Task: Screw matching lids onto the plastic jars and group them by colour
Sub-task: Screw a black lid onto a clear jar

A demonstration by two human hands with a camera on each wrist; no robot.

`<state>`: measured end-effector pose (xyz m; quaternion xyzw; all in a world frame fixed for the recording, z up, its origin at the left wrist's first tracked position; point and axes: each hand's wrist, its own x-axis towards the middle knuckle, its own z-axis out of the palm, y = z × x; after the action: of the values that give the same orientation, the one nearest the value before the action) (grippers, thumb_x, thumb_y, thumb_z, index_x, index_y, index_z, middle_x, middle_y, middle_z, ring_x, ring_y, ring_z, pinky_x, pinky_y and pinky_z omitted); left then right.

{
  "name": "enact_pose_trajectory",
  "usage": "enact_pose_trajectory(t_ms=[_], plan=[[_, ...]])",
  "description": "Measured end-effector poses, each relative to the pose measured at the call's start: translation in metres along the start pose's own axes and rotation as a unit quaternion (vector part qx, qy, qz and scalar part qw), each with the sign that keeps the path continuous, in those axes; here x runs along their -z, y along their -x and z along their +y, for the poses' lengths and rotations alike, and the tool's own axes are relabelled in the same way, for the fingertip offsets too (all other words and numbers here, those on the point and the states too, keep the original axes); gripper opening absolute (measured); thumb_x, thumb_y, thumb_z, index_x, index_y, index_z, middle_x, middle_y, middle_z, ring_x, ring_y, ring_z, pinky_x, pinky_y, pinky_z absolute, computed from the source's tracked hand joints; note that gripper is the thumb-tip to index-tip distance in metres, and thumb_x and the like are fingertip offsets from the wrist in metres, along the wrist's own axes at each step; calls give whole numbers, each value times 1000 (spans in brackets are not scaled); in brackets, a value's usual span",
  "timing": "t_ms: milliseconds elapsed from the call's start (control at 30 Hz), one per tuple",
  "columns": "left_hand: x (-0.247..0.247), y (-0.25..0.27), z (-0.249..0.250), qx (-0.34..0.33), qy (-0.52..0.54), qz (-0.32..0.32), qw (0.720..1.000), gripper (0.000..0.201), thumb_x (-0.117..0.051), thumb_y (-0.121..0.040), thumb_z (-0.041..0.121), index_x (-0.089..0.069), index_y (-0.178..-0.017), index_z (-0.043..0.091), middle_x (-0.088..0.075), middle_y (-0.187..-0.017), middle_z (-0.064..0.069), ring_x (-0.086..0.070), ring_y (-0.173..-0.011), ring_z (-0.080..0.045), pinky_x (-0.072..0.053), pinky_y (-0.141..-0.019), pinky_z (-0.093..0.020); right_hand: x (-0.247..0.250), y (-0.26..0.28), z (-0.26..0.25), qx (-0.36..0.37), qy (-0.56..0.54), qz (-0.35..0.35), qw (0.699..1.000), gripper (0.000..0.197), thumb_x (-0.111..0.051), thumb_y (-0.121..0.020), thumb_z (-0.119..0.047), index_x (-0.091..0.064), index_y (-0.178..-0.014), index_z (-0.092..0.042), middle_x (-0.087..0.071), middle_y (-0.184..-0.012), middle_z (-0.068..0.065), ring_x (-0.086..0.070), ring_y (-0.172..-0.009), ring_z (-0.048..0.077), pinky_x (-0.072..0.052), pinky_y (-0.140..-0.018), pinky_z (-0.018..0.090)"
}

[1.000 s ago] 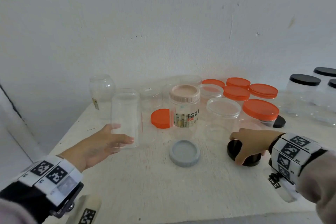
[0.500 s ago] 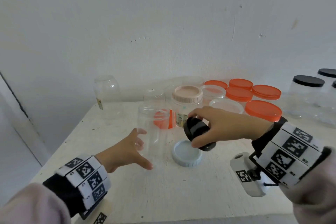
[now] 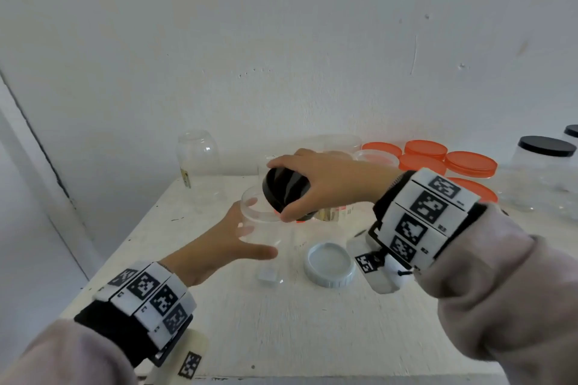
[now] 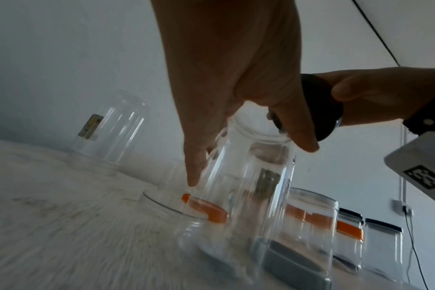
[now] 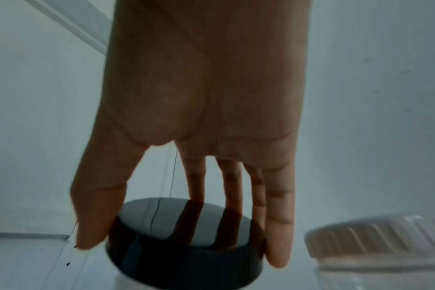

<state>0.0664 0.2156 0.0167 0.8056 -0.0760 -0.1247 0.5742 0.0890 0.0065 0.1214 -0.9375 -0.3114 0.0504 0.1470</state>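
Observation:
A tall clear lidless jar [image 3: 275, 262] stands on the white table [image 3: 281, 331], left of centre. My left hand [image 3: 250, 228] grips it, thumb in front and fingers behind; the left wrist view shows that hand [image 4: 251, 160] wrapped round the jar [image 4: 249, 196] just below the rim. My right hand [image 3: 283, 189] holds a black lid [image 3: 294, 184] by its edge, tilted, just above the right side of the jar's mouth. In the right wrist view the thumb and fingers clasp the black lid [image 5: 186, 245]. The lid [image 4: 320, 109] is not seated on the rim.
A grey-white lid [image 3: 330, 264] lies open side up right of the jar. A labelled jar [image 3: 334, 214] is mostly hidden behind my right hand. Orange-lidded jars [image 3: 469, 164] cluster at the back right, black-lidded jars [image 3: 544, 147] at the far right. An upturned clear jar [image 3: 197, 153] stands back left.
My right hand picked the black lid up from the table at the right and carried it left over the jar. My left hand slid the clear jar rightward towards the centre.

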Motion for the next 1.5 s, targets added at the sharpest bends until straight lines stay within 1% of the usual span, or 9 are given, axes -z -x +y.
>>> enact_pose_trajectory(t_ms=[200,467,633,767,1033,1200,1333,1433,1500], plan=[[-8,2,0,-50,2,33,998,90,-84,-67,37,-33,-142,36,-43,-143,16,-38,-135,-8,-35,-111,-37,14,-25,-23,6,78,-97,992,81,-74,-77,-47,-31,-145,-38,-40,-134,-10,-43,-121,17,-44,-99,38],[-11,1,-5,-65,7,43,997,88,-82,-70,37,-31,-141,34,-38,-145,16,-33,-138,-7,-29,-115,-38,18,-39,-35,-6,143,-171,975,82,-77,-75,-46,-33,-144,-41,-39,-142,-11,-44,-127,19,-43,-103,42],[-13,-3,-9,-63,-5,45,997,94,-84,-70,42,-26,-144,39,-36,-147,21,-31,-139,-5,-28,-111,-29,19,-43,-38,-1,142,-182,973,81,-78,-75,-43,-34,-144,-41,-41,-142,-11,-45,-126,19,-43,-103,41],[-14,-7,-11,-68,-9,47,996,102,-85,-66,45,-23,-147,42,-35,-151,19,-28,-142,-8,-24,-118,-40,19,-45,-41,3,147,-196,970,81,-79,-76,-39,-35,-144,-42,-41,-143,-10,-46,-127,21,-45,-102,41],[-15,-9,-12,-71,-17,51,996,97,-84,-64,47,-28,-144,45,-40,-145,24,-33,-137,-3,-27,-110,-28,21,-49,-39,13,158,-209,965,79,-80,-75,-36,-38,-141,-47,-38,-145,-12,-42,-130,19,-42,-104,41],[-14,-9,-11,-70,-18,50,996,97,-84,-67,43,-27,-145,44,-39,-147,22,-32,-138,-5,-27,-115,-34,21,-49,-39,18,147,-207,967,77,-81,-73,-37,-41,-139,-47,-41,-141,-12,-45,-127,19,-44,-103,41],[-15,-9,-11,-69,-13,55,996,97,-85,-68,41,-27,-146,42,-40,-146,20,-33,-138,-6,-27,-114,-33,18,-49,-39,9,137,-174,975,75,-78,-71,-52,-44,-137,-41,-50,-125,-14,-55,-110,13,-49,-95,36],[-15,-9,-12,-73,-8,49,996,97,-85,-68,41,-27,-145,44,-40,-146,22,-33,-137,-4,-26,-113,-31,14,-50,-38,-8,153,-143,978,69,-73,-68,-66,-52,-127,-38,-53,-103,-17,-55,-73,-2,-49,-75,28],[-15,-8,-13,-74,-8,47,996,96,-85,-70,39,-27,-145,45,-38,-146,23,-31,-138,-4,-26,-111,-30,10,-52,-36,-24,173,-117,978,74,-66,-66,-76,-58,-121,-28,-63,-106,-4,-50,-45,-4,-43,-58,23]])
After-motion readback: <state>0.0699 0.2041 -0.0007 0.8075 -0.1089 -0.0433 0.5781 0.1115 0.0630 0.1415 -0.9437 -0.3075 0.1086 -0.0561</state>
